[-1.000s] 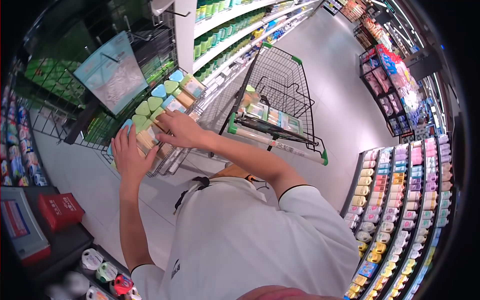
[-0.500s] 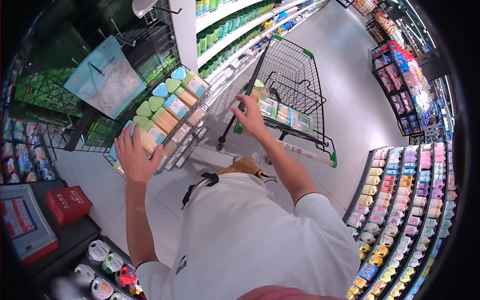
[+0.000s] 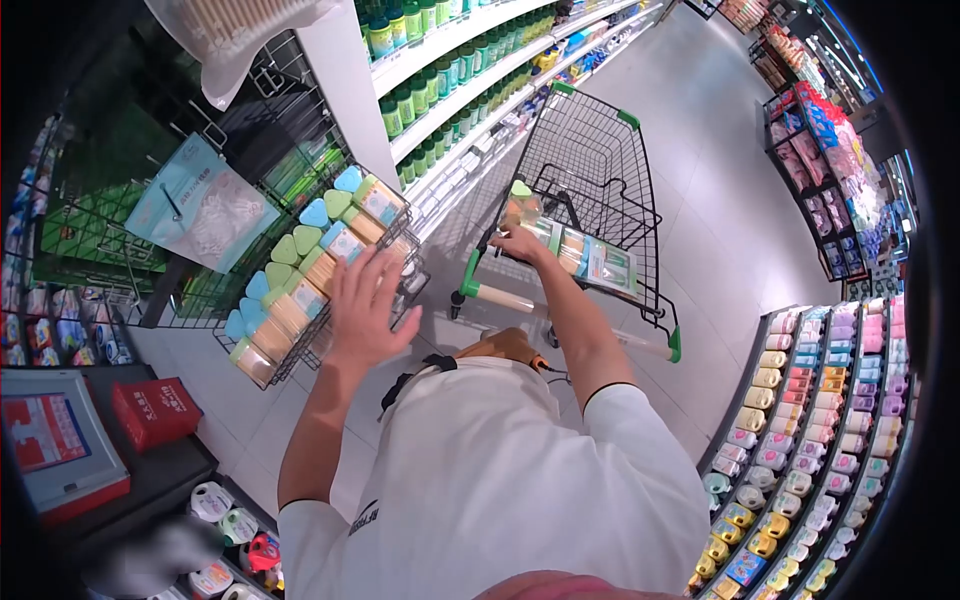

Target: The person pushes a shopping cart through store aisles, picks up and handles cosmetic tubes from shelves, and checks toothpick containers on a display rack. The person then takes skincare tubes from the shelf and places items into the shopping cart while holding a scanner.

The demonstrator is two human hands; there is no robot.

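My left hand [image 3: 368, 307] is open, fingers spread, at the front edge of a wire rack basket [image 3: 290, 362]. In that basket stand rows of clear containers [image 3: 292, 310] with rounded triangular blue and green lids and thin tan sticks inside. No container shows in my left palm. My right hand [image 3: 522, 244] reaches over the rear end of a shopping cart [image 3: 580, 130], its fingers bent downward and partly hidden. Beside it in the cart's rear section are a green-lidded container [image 3: 521, 204] and several clear packs [image 3: 600, 262]. Whether my right fingers grip anything cannot be made out.
A light blue bag [image 3: 205, 205] hangs on a hook above the basket. Shelves of green bottles [image 3: 410, 100] run along the left of the aisle. Bottles fill a curved shelf [image 3: 800, 430] at right. A red box [image 3: 157, 410] sits on a dark counter at left.
My left hand has moved right, from the near left end of the basket toward its front right side. My right hand has lowered toward the cart, and its fingers are more bent.
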